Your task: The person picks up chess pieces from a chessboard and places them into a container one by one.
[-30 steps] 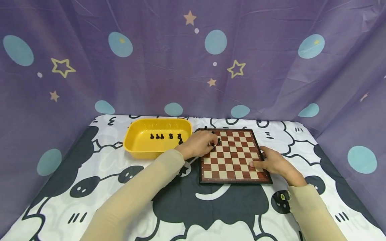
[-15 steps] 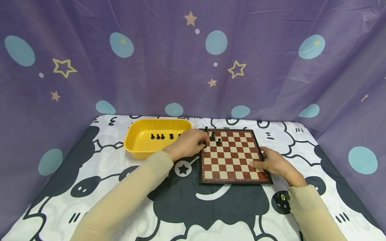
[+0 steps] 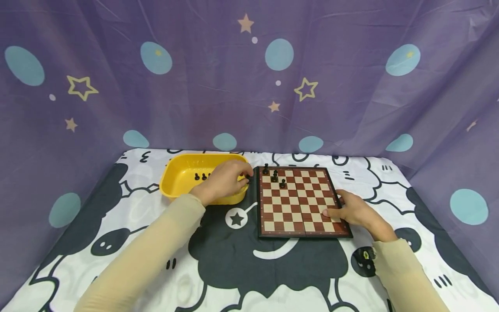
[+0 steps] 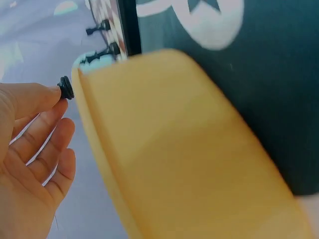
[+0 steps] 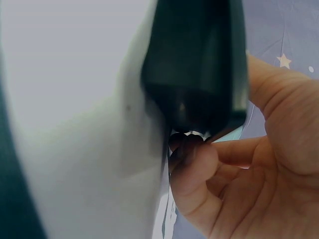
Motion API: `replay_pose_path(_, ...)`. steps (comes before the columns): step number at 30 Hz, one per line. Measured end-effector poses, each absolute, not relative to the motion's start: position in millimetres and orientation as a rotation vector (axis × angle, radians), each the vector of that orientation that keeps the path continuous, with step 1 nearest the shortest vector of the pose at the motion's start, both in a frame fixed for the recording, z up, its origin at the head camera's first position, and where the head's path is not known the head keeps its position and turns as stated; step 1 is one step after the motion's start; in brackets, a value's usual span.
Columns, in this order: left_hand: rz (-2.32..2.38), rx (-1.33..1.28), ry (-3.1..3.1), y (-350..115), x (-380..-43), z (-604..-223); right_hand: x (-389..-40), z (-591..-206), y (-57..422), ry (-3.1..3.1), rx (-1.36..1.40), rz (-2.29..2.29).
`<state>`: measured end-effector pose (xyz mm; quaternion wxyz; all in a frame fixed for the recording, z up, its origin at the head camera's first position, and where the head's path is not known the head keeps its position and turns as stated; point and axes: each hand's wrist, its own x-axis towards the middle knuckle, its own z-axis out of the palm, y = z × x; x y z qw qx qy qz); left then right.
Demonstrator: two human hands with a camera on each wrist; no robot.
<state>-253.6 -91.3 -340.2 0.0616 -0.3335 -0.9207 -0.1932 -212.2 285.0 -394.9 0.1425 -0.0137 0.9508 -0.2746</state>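
My left hand is over the right side of the yellow tub. Between thumb and fingertips it pinches a black chess piece, whose round ridged base shows beside the tub rim in the left wrist view. The chessboard, red-brown and cream with a black frame, lies right of the tub. My right hand grips its right edge, thumb on top and fingers curled beneath. Three black pieces stand at the board's far left: a tall piece, another piece and a pawn.
Several black pieces lie in the tub, partly hidden by my left hand. A cloth with cartoon sheep covers the table. Behind it hangs a purple curtain with stars and dots.
My left hand has carried the black piece leftward off the board to the tub's right rim. The three standing pieces now show fully. My right hand keeps its grip on the board.
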Motion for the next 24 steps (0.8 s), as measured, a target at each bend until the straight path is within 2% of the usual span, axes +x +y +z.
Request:
replay_pose_path(12,-0.64,-0.864,-2.821,-132.6,-262.2,-348.2,-212.2,-397.5,287.8,2.759,-0.07,-0.792)
replay_pose_path(24,-0.657,-0.78,-2.937,-149.3,-277.4,-366.9,-212.7,-397.0,287.4,2.765,-0.08,-0.776)
